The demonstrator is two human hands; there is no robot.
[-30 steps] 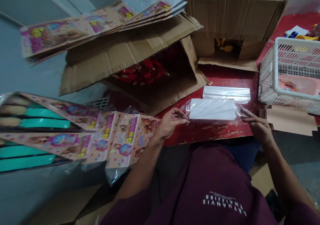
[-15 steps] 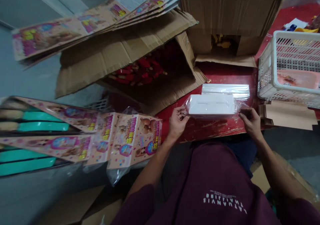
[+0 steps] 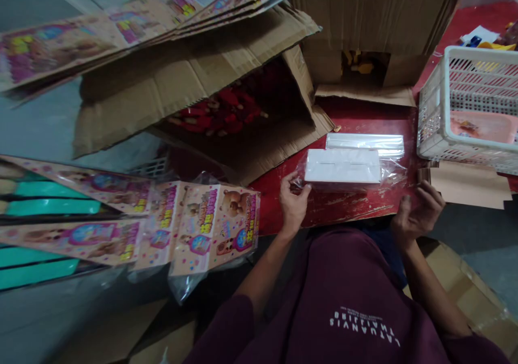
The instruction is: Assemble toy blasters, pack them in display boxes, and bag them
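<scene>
At the table [image 3: 329,207] — left hand [image 3: 293,201] pinches clear bag [image 3: 389,172] — right hand [image 3: 416,213] loosely spread.

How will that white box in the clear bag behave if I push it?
The white box looks fairly stiff, with straight edges and flat faces, so it probably slides rather than rolls. Its clear bag seems floppy and perhaps slippery, judging by the crumpled, shiny end. Its weight I can't tell.
</scene>
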